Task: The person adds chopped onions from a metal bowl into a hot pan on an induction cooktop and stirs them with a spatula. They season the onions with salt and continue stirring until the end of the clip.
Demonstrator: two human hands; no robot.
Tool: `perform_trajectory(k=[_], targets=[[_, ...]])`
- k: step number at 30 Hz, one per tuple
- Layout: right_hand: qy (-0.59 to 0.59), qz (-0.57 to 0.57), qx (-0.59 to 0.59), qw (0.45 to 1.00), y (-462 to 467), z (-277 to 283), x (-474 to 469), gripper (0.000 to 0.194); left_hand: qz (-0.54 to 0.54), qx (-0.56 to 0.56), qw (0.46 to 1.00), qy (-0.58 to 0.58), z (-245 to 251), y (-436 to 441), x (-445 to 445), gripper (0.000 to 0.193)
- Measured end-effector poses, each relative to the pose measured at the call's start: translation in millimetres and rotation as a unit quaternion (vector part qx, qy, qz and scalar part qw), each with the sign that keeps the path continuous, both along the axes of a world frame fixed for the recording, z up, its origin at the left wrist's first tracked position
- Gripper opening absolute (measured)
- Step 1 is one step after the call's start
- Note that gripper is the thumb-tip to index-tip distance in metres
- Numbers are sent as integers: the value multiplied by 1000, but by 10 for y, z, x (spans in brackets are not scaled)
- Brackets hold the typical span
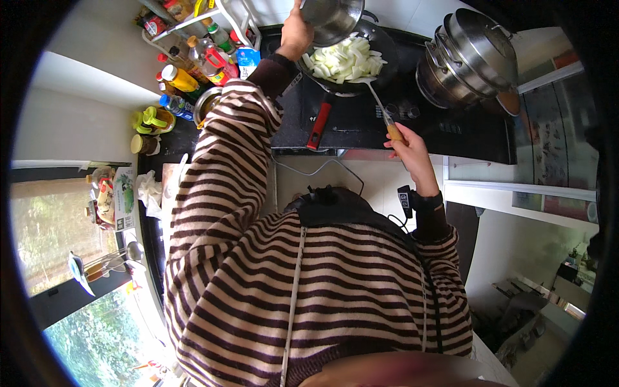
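My left hand grips the rim of a stainless steel bowl, which is tilted above the far side of a black wok. A heap of sliced pale green-white vegetable lies in the wok. The wok's red handle points back towards me. My right hand holds a metal spatula by its wooden grip, with the blade at the near edge of the heap. The cut-off top of the picture hides part of the bowl.
A stacked steel steamer pot stands right of the wok on the black cooktop. Sauce bottles, a blue-and-white packet and a metal bowl crowd the left counter. A white rack stands behind them. A cable hangs below the counter edge.
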State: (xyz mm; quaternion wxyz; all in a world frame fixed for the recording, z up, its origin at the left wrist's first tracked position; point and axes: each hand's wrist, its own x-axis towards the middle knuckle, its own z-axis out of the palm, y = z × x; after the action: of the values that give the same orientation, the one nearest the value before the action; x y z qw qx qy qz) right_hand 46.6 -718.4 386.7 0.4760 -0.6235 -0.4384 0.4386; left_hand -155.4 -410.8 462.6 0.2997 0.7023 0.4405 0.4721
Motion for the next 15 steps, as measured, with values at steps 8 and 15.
perform_trajectory(k=[8,15], targets=[[6,25,31,999,-216,269,40,49,-251,-176,900,-309,-333,-399,-823,45],[-147,96,-19,984,983,-254,275,51,-206,-237,849,-424,-666,-800,-837,40]])
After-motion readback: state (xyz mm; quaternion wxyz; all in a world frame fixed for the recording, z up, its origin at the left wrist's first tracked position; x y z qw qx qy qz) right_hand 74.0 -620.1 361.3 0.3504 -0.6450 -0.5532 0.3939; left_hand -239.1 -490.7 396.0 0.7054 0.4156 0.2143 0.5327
